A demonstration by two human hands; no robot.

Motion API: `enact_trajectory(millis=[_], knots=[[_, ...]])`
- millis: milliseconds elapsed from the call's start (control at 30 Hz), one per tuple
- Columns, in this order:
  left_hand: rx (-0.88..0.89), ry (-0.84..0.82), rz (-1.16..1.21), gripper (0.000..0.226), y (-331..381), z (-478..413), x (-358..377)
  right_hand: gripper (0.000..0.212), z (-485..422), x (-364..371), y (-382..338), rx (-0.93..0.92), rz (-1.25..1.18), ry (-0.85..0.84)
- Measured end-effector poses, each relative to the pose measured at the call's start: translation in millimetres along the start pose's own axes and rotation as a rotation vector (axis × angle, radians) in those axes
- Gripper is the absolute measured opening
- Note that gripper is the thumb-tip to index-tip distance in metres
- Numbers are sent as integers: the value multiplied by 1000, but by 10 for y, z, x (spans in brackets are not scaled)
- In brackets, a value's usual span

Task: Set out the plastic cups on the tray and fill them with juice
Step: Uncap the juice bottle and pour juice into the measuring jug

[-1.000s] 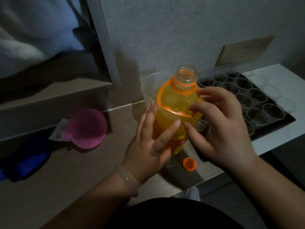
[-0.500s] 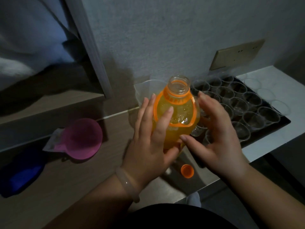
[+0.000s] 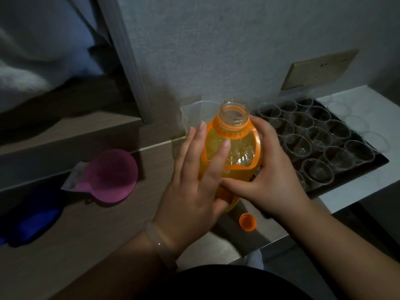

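Observation:
An uncapped juice bottle (image 3: 238,152) with orange juice and an orange carry handle stands upright on the counter. My left hand (image 3: 194,180) presses its straight fingers against the bottle's left side. My right hand (image 3: 270,176) wraps round the right side, thumb across the lower front. Just right of the bottle a dark tray (image 3: 355,176) holds several empty clear plastic cups (image 3: 318,169) in rows. The orange cap (image 3: 247,221) lies on the counter in front of the bottle.
A clear plastic jug (image 3: 194,113) stands behind the bottle by the wall. A pink funnel (image 3: 112,175) and a blue object (image 3: 32,224) lie to the left. A few more clear cups (image 3: 355,122) stand on the white counter beyond the tray's far edge.
My right hand has left the handle and closed round the bottle's right side. My left hand has slid higher up against the left side. The bottle stays upright.

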State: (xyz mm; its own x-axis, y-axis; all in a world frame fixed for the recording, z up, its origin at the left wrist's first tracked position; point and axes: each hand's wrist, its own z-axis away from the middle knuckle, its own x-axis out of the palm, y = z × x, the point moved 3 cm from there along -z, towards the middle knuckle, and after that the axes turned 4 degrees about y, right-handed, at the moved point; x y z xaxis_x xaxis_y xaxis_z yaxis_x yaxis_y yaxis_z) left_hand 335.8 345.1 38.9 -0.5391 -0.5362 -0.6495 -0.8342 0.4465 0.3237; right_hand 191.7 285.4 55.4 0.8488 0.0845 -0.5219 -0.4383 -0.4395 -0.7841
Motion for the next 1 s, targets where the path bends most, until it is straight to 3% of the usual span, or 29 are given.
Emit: enact_trajectory(millis=[333, 567, 767, 900, 1000], knots=[[-30, 89, 2, 68, -33, 208, -254, 108, 209, 259, -271, 5, 24, 52], [-8, 92, 32, 79, -154, 354, -419, 110, 321, 428, -452, -17, 89, 16], [9, 96, 45, 81, -219, 396, -471, 112, 339, 512, -535, -52, 160, 5], [35, 83, 49, 71, -263, 418, -514, 112, 370, 592, -566, -64, 165, 10], [70, 79, 46, 78, -291, 426, -528, 110, 391, 622, -549, -66, 144, 27]])
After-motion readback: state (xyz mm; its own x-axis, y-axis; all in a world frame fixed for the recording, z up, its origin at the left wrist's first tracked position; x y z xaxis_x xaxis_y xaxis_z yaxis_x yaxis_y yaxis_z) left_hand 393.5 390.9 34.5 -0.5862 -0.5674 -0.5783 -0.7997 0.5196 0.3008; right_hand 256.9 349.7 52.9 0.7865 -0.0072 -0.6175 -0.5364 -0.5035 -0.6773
